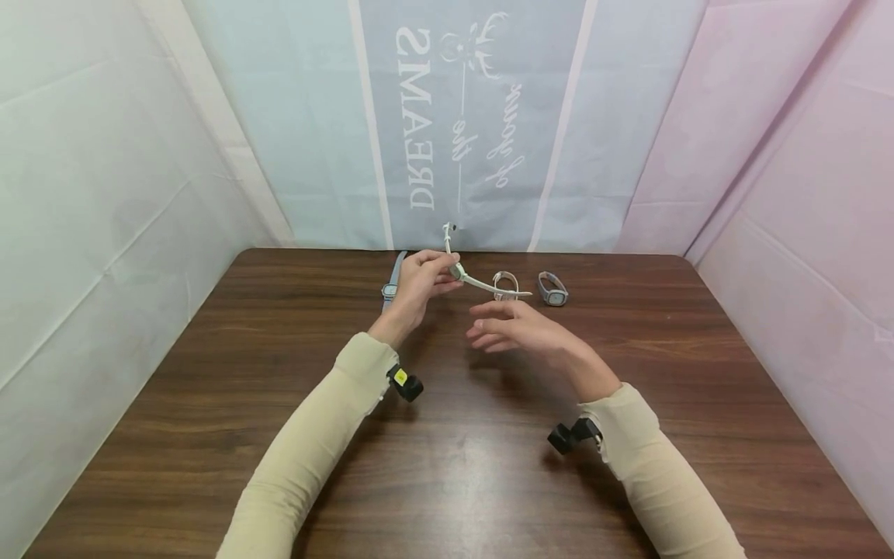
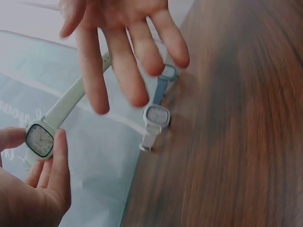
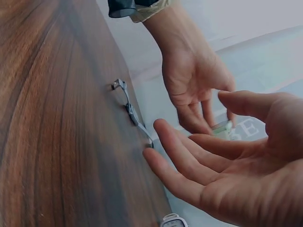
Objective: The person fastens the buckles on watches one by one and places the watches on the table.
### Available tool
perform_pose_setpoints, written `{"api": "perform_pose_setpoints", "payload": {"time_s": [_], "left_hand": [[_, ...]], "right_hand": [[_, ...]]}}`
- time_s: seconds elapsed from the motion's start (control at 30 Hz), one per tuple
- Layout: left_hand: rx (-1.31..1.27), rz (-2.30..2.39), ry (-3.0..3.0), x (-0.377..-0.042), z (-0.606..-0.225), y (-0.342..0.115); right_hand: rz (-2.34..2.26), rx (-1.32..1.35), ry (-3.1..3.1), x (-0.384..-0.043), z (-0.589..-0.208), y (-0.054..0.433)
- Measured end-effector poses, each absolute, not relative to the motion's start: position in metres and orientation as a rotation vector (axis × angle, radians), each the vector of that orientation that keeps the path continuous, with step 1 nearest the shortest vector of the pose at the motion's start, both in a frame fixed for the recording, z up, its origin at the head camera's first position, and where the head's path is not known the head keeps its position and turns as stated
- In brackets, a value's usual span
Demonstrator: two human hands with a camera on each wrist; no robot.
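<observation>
My left hand [image 1: 421, 283] pinches a pale green wristwatch [image 2: 40, 139] by the sides of its square case, with thumb and fingertips. The watch is unbuckled. One strap end points up, and the other stretches right, towards my right hand [image 1: 520, 330]. That hand hovers over the table just below the strap, palm turned inward and fingers loosely extended, holding nothing. In the left wrist view its spread fingers [image 2: 120, 71] overlap part of the strap. A light blue watch [image 1: 389, 291] lies on the table beside my left hand, partly covered by it.
Behind the raised strap, a white watch [image 1: 506, 279] sits on the dark wooden table [image 1: 433, 466]. To its right is a grey-blue watch [image 1: 556, 297] with its strap looped. A printed cloth [image 1: 475, 116] hangs along the table's back edge, and pale cloth walls stand at both sides.
</observation>
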State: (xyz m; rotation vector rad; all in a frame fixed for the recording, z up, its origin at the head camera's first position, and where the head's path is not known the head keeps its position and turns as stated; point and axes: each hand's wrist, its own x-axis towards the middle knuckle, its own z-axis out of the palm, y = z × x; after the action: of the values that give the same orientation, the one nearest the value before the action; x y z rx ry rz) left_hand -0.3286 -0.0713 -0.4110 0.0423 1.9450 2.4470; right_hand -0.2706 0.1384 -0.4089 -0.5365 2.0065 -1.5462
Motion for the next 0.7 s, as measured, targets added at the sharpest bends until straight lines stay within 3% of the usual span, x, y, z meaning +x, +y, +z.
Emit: {"api": "perform_pose_setpoints", "payload": {"time_s": [0.7], "left_hand": [[0.492,2.741,1.663,-0.288,-0.414,-0.069]], "right_hand": [[-2.674,-0.207,1.329,-0.265,-0.403,0.126]]}}
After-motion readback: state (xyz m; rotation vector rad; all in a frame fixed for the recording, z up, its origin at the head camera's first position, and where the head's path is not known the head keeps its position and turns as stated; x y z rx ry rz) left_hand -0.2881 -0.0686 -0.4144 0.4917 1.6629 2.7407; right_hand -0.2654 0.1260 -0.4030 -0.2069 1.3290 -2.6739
